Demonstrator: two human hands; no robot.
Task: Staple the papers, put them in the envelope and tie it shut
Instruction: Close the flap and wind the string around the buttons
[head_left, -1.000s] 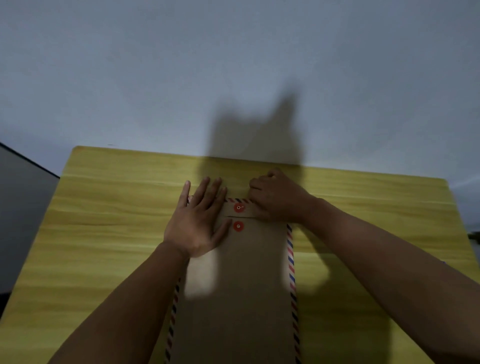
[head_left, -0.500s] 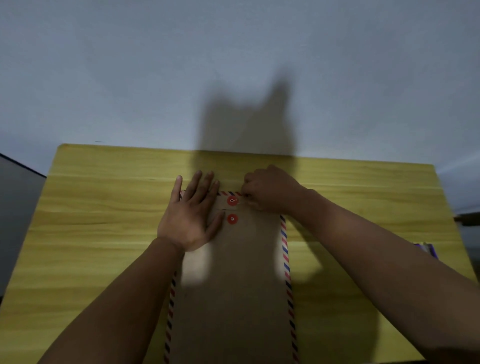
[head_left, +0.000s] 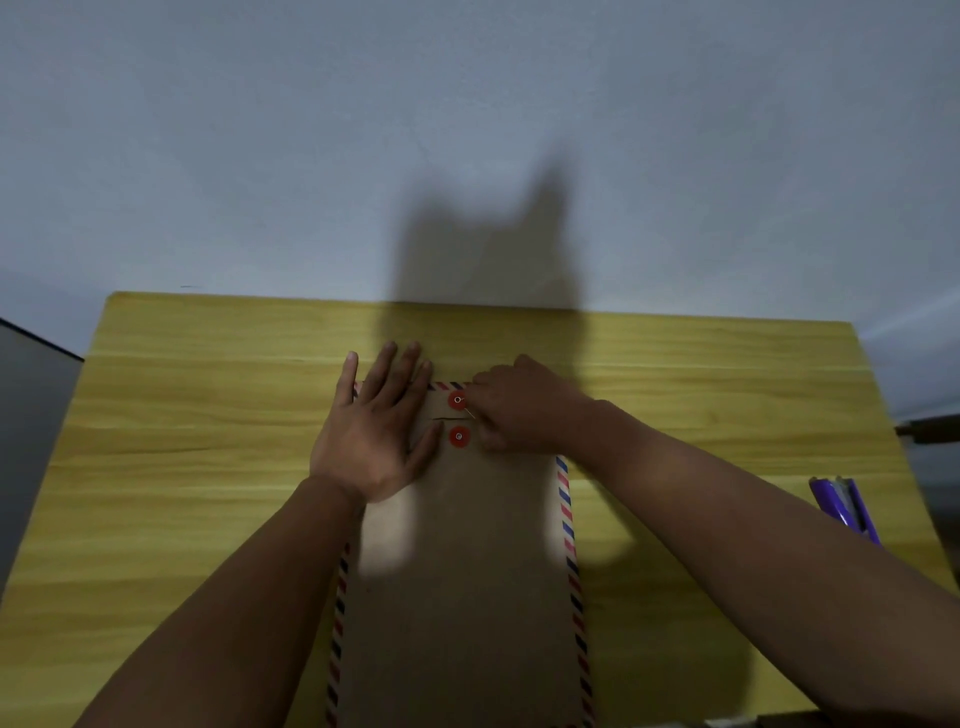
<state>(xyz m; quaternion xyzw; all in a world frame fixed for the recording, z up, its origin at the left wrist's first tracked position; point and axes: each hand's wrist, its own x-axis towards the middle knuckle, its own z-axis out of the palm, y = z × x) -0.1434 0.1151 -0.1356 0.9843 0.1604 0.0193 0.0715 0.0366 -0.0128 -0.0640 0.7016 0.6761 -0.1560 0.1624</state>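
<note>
A brown envelope (head_left: 467, 571) with a red-and-blue striped border lies lengthwise on the yellow wooden table (head_left: 208, 441). Its flap is folded down at the far end. Two red round buttons sit there, one on the flap (head_left: 457, 400) and one just below it (head_left: 458, 437). My left hand (head_left: 374, 431) lies flat, fingers spread, on the envelope's far left corner. My right hand (head_left: 514, 405) is curled beside the buttons and pinches a thin pale string (head_left: 470, 413) that runs from the upper button. No papers show.
A purple stapler (head_left: 847, 506) lies near the table's right edge, partly behind my right forearm. A grey wall rises behind the table's far edge. A dark surface stands at the far left, beyond the table.
My right hand has slid slightly toward me, beside the two buttons, and the string now shows taut from the upper button. The left hand stays flat on the envelope.
</note>
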